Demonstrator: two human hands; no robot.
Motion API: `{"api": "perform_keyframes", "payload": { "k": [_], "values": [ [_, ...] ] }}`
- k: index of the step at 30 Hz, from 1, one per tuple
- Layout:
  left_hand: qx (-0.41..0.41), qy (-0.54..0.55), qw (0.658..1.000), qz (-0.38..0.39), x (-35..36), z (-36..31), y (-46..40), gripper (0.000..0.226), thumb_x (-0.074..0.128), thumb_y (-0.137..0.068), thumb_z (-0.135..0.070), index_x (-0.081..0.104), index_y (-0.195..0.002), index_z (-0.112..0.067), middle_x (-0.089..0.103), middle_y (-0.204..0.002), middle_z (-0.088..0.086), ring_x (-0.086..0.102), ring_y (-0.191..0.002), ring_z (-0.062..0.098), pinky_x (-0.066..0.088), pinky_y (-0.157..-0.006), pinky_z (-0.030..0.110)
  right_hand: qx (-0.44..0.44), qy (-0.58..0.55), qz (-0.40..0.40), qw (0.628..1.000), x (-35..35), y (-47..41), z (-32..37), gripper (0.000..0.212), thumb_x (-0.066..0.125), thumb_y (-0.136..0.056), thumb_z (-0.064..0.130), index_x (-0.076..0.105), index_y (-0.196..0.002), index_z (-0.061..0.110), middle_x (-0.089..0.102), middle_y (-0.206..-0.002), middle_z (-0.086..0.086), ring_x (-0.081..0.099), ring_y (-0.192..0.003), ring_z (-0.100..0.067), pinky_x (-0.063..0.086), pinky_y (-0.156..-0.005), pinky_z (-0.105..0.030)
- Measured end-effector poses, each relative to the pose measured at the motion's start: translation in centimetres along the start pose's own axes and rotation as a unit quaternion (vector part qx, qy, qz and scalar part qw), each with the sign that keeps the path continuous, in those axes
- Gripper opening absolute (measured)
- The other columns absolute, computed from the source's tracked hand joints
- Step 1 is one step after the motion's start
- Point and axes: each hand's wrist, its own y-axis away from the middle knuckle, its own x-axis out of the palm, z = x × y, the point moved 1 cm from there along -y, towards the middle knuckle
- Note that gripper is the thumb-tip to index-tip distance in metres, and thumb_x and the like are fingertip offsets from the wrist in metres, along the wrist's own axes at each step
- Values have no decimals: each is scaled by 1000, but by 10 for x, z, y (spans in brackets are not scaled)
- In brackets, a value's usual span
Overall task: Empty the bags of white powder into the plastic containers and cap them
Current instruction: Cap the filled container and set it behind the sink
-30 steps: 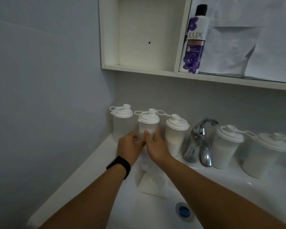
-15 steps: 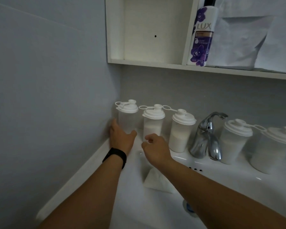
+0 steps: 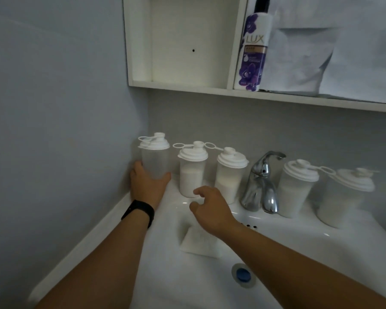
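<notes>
Two hands are at work: our left hand (image 3: pixel 148 186) curls round the base of the empty container (image 3: pixel 155 160) in the corner of the sink ledge (image 3: pixel 103 228), while our right hand (image 3: pixel 211 207) hovers loosely curled, holding nothing. This capped container looks light and smooth-walled, so we judge a hold low on the body steadies it best. Beside it stand two filled containers (image 3: pixel 192 175). Below our right wrist a soft bag of white powder (image 3: pixel 200 245) lies in the basin; it will likely sag, so its top corners seem the place to pinch.

Left hand (image 3: pixel 147 186) fingers curled in a grip, right hand (image 3: pixel 212 208) hovering, fingers loosely curled
</notes>
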Motion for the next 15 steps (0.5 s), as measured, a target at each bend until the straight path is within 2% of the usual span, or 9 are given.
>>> {"api": "perform_keyframes", "payload": {
  "k": [2,4,6,8,9,11,12,13,15],
  "values": [
    [19,1,999,-29,-7,-8,12,78,91,-63,-33,52,-125,-7,55,-123,13,57,-112,36,52,-97,48,8,2,0,1000,-10,9,-8,40,59,-100,24,51,-139,23,43,-136,3,48,-96,-7,38,-80,-15],
    [50,-4,997,-56,-14,-18,27,78,90,-69,-28,49,-131,-5,50,-126,15,53,-113,35,50,-96,44,19,11,-1,1000,-26,25,-17,38,59,-100,24,53,-138,23,42,-135,3,48,-99,-9,37,-84,-19],
    [87,2,994,-69,-21,-29,41,81,90,-71,-25,47,-137,-4,49,-130,16,52,-113,28,48,-95,40,23,24,-2,999,-38,39,-30,37,61,-99,24,54,-136,23,43,-134,3,50,-100,-10,38,-88,-20],
    [134,24,990,-39,-24,-42,61,82,91,-72,-22,46,-138,-4,48,-130,11,47,-108,11,47,-93,33,34,40,-4,999,-53,54,-48,36,63,-98,25,55,-134,24,46,-131,3,52,-100,-10,39,-89,-21],
    [166,30,986,-15,-24,-45,69,83,91,-72,-26,46,-139,-4,46,-129,6,44,-105,4,45,-92,25,37,46,-8,998,-60,60,-56,36,64,-97,25,56,-132,24,47,-131,2,53,-100,-11,40,-88,-20],
    [263,22,964,28,-25,-55,88,83,84,-71,-42,46,-136,-7,43,-124,-3,43,-106,-1,40,-91,7,36,41,-23,998,-76,71,-73,34,65,-96,23,59,-129,22,48,-131,3,55,-101,-12,40,-86,-19],
    [319,16,947,47,-23,-59,100,81,79,-70,-47,46,-134,-8,44,-122,-4,44,-108,1,38,-92,4,33,37,-32,998,-86,78,-81,33,65,-96,22,60,-129,22,47,-130,4,56,-101,-12,41,-85,-19],
    [363,5,929,68,-20,-62,109,79,75,-71,-49,45,-132,-10,45,-122,-3,46,-110,4,40,-93,7,27,36,-40,998,-94,83,-89,31,65,-97,21,61,-127,23,48,-128,5,56,-100,-12,41,-84,-17],
    [426,-32,897,118,-9,-66,130,77,74,-71,-51,45,-132,-15,50,-123,0,52,-110,12,48,-89,22,14,26,-60,998,-110,97,-109,25,66,-96,17,62,-117,30,52,-121,8,57,-94,-8,41,-76,-9]
  ]
}}
